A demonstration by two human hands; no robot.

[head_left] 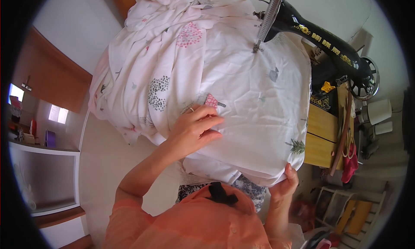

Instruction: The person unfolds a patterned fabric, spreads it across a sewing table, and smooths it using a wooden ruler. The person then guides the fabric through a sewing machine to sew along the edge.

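Left of the beige floor (116, 162) stand a brown door (56, 71) and white-framed cabinet (49, 175).

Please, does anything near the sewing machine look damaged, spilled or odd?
Nothing stands out: no spill or clear damage shows. The printed fabric bunches left of the sewing machine, but such folds seem ordinary.

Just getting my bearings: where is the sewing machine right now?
In the head view, the sewing machine is at the upper right, its needle end over the cloth, farther out than the right hand.

Matt, wrinkled cloth (255, 123); glossy metal sewing machine (325, 41) with shiny metal handwheel (365, 78); smooth wooden table (320, 122)
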